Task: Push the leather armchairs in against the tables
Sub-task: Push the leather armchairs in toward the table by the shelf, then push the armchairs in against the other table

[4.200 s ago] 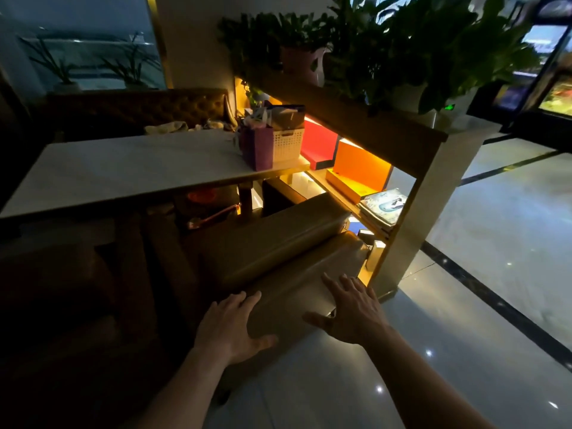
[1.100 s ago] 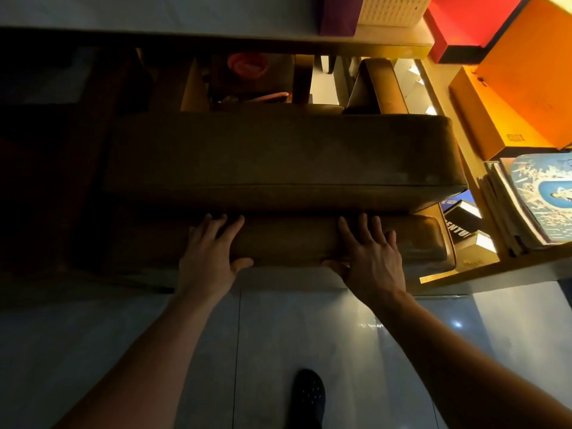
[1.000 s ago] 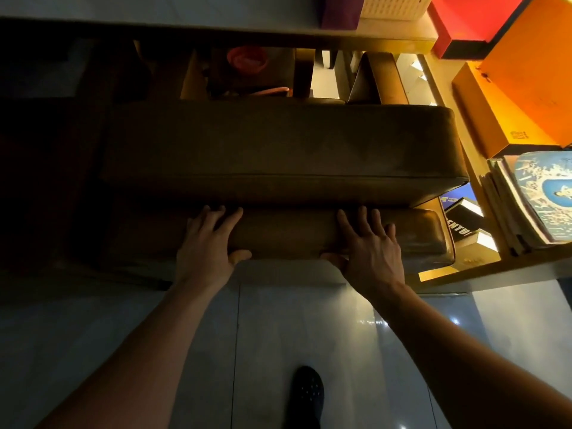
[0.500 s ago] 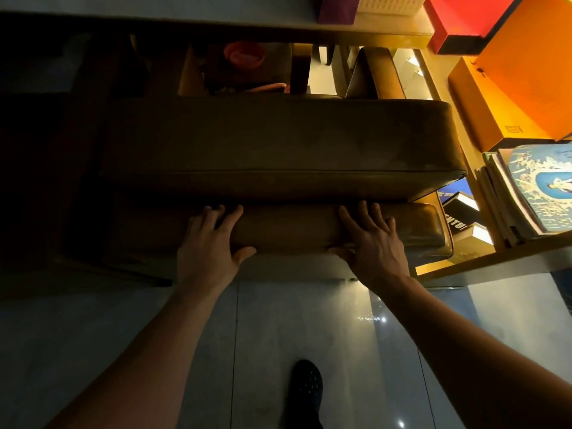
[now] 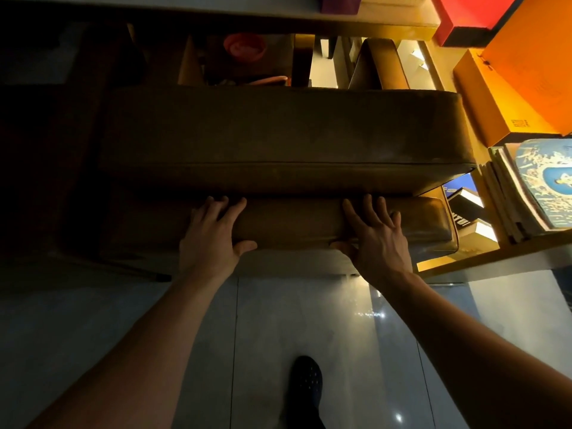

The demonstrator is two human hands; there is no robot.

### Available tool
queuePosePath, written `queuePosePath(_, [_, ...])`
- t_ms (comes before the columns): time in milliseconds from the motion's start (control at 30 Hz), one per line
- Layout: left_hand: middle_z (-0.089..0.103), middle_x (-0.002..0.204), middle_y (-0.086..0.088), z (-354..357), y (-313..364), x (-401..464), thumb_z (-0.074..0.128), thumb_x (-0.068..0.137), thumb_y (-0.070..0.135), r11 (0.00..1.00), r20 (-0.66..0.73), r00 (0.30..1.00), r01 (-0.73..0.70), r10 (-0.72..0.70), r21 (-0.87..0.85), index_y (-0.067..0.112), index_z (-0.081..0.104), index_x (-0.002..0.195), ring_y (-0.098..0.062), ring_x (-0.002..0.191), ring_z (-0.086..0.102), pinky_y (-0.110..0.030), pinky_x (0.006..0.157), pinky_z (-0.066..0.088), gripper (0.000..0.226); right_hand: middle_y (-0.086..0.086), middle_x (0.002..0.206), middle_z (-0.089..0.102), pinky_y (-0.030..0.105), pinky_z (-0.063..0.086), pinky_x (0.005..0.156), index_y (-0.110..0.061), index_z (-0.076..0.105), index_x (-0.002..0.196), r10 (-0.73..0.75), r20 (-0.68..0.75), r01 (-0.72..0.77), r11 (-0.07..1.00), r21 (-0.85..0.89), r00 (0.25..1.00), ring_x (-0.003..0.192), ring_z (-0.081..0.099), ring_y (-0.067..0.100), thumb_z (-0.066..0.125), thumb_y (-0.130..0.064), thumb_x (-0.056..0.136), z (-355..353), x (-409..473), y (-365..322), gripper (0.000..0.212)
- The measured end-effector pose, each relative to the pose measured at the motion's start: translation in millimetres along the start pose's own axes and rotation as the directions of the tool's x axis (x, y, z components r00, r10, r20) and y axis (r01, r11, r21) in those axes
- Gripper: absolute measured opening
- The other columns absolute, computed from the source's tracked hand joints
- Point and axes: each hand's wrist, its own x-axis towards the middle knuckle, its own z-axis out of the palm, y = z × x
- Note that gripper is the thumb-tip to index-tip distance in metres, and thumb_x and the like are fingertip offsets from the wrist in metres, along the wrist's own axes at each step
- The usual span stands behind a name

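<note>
I look straight down on a brown leather armchair [image 5: 284, 134] from behind its back. Its thick top cushion fills the middle of the view, and a lower padded roll [image 5: 294, 222] runs below it. My left hand [image 5: 210, 233] lies flat on that roll left of centre, fingers spread, thumb hooked under its near edge. My right hand [image 5: 376, 235] presses the roll's right part the same way. The table [image 5: 216, 12] edge crosses the top of the view, with the chair's front beneath it.
A lit wooden shelf unit [image 5: 495, 252] stands close on the right, holding orange boxes [image 5: 507, 97], a red box [image 5: 467, 13] and stacked magazines [image 5: 532, 187]. Another chair's armrest [image 5: 383, 63] shows under the table. My dark shoe [image 5: 306, 385] rests on glossy tiled floor.
Both hands have stayed pressed on the chair's back roll over the last second. The chair has crept slightly forward under the table. Four seconds ago I saw it from further back.
</note>
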Motion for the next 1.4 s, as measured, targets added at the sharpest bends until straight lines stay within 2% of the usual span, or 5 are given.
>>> queuePosePath(133, [0.034, 0.155, -0.004, 3, 1, -3, 0.07, 0.08, 0.056, 1.0, -0.013, 1.0, 0.004, -0.004, -0.006, 0.034, 0.03, 0.151, -0.031, 0.145, 0.018, -0.058, 0.109, 0.035, 0.084, 0.014, 0.167, 0.003, 0.063, 0.01, 0.122, -0.033, 0.003, 0.158, 0.006, 0.007, -0.006, 1.0, -0.011, 1.0, 0.152, -0.003, 0.039, 0.044, -0.067, 0.092, 2, -2, 0, 0.085])
queuePosePath(400, [0.026, 0.16, -0.002, -1, 5, -1, 0.067, 0.083, 0.057, 1.0, 0.017, 1.0, 0.015, -0.015, -0.004, 0.035, 0.024, 0.153, -0.03, 0.147, 0.012, -0.052, 0.118, 0.018, 0.085, 0.012, 0.167, -0.006, 0.062, 0.01, 0.122, -0.033, -0.004, 0.158, 0.016, 0.055, -0.015, 1.0, -0.019, 0.998, 0.152, -0.009, 0.038, 0.043, -0.066, 0.093, -9, -2, -5, 0.087])
queuePosePath(700, [-0.003, 0.165, 0.005, -8, 5, -13, 0.054, 0.085, 0.069, 0.999, 0.139, 0.99, 0.024, -0.028, 0.035, 0.04, 0.001, 0.154, -0.022, 0.15, -0.008, -0.045, 0.119, 0.01, 0.092, 0.009, 0.166, -0.018, 0.061, 0.008, 0.122, -0.033, -0.014, 0.156, 0.014, 0.182, -0.018, 1.0, 0.02, 0.983, 0.151, -0.018, 0.036, 0.05, -0.066, 0.092, -25, -3, -2, 0.096])
queuePosePath(1033, [0.01, 0.165, 0.004, -88, 1, -63, 0.049, 0.082, 0.077, 0.998, 0.204, 0.977, 0.06, -0.066, 0.036, 0.039, 0.009, 0.154, -0.024, 0.15, 0.006, -0.047, 0.117, 0.019, 0.091, 0.009, 0.165, 0.02, 0.049, 0.029, 0.118, -0.035, 0.013, 0.156, 0.006, 0.207, -0.022, 0.997, 0.077, 0.978, 0.15, 0.022, 0.032, 0.046, -0.077, 0.085, -84, -38, -52, 0.089])
queuePosePath(1400, [0.018, 0.162, 0.007, -214, -36, -145, 0.053, 0.073, 0.084, 0.999, 0.215, 0.977, 0.015, -0.008, -0.029, 0.043, 0.014, 0.152, -0.021, 0.146, 0.02, -0.048, 0.115, 0.023, 0.097, 0.005, 0.161, 0.028, 0.048, 0.034, 0.116, -0.034, 0.018, 0.156, -0.025, 0.196, 0.009, 0.997, 0.081, 0.98, 0.146, 0.031, 0.028, 0.06, -0.067, 0.082, -191, -120, -154, 0.091])
